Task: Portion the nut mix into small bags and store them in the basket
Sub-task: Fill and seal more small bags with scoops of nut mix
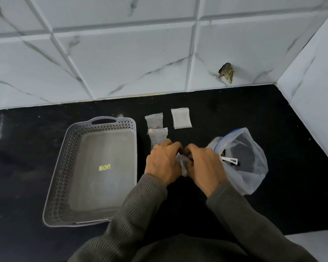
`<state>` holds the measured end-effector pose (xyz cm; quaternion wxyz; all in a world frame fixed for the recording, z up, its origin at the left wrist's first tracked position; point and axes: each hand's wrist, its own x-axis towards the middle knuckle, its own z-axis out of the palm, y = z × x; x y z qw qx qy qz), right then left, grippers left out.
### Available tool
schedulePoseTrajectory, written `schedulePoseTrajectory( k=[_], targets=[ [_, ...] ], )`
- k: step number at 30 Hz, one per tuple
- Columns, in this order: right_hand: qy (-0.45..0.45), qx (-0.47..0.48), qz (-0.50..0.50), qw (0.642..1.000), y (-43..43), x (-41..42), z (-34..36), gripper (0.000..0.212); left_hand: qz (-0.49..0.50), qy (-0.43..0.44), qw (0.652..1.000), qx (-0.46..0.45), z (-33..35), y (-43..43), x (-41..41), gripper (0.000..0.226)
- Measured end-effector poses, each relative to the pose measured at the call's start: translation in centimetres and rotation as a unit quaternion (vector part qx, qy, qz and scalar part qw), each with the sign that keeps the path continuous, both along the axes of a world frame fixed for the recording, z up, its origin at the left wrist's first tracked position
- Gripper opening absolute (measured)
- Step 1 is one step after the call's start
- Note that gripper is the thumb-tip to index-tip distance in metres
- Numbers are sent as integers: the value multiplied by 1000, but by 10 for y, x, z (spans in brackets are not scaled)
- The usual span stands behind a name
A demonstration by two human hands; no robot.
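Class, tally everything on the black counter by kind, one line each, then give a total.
Grey basket: 1
Filled small bags lying on the counter: 2
Held small bag, gripped by left hand and right hand: 1
White stack of empty bags, counted as one: 1
Large zip bag: 1
White scoop inside it: 1
Total: 7

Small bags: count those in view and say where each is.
4. The far filled bag and near filled bag overlap right of the basket; a white empty bag, possibly a stack, lies further right; the held bag sits between left hand and right hand, mostly hidden.
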<state>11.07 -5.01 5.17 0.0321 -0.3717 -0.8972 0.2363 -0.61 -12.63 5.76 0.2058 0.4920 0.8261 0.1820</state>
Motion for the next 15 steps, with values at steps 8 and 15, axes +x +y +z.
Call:
schedulePoseTrajectory(
  k=[8,15],
  targets=[
    [21,-74,-20,997,-2,-4,2,43,114,-222,955,157,-9,-11,6,27],
    [56,-88,-57,993,-1,-8,-3,36,175,-193,964,51,-20,-9,12,40]
  ],
)
